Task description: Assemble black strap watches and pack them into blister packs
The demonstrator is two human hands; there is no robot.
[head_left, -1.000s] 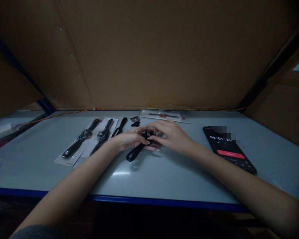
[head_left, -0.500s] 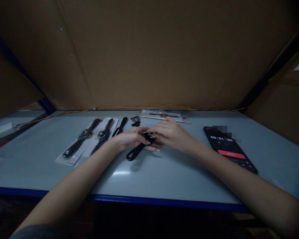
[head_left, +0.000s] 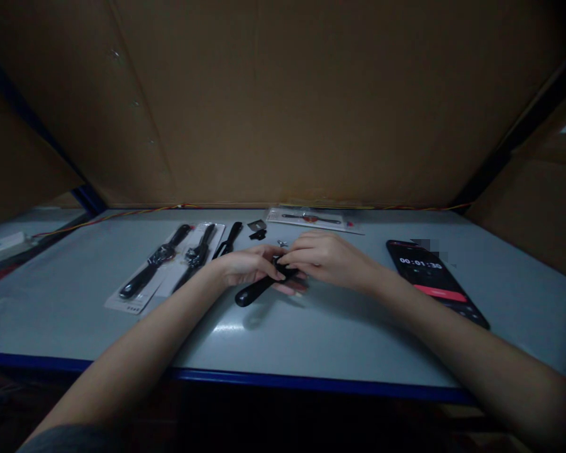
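My left hand (head_left: 252, 265) is closed around the middle of a black spokeshave (head_left: 253, 293), whose near handle sticks out toward me at a slant. The fingers of my right hand (head_left: 323, 259) are pinched together at the spokeshave's middle. They cover that part, so any small piece between them is hidden. Beyond the hands, small shiny screws (head_left: 282, 243) lie on the table. A flat metal blade (head_left: 257, 225) and a small black cap piece (head_left: 258, 234) sit just behind them. Left of these rests another black spokeshave (head_left: 234, 234), unwrapped and partly covered by my left hand.
Two packaged spokeshaves, one left (head_left: 144, 277) and one beside it (head_left: 202, 244), lie on the grey table (head_left: 339, 349). Another flat package (head_left: 306, 219) is at the back. A phone with a running timer (head_left: 436, 283) lies near my right forearm. Cardboard (head_left: 283, 113) walls the back.
My right fingers have shifted slightly and cover more of the spokeshave's middle. The screws behind the hands have come into sight. The spokeshave's near handle has moved a little left.
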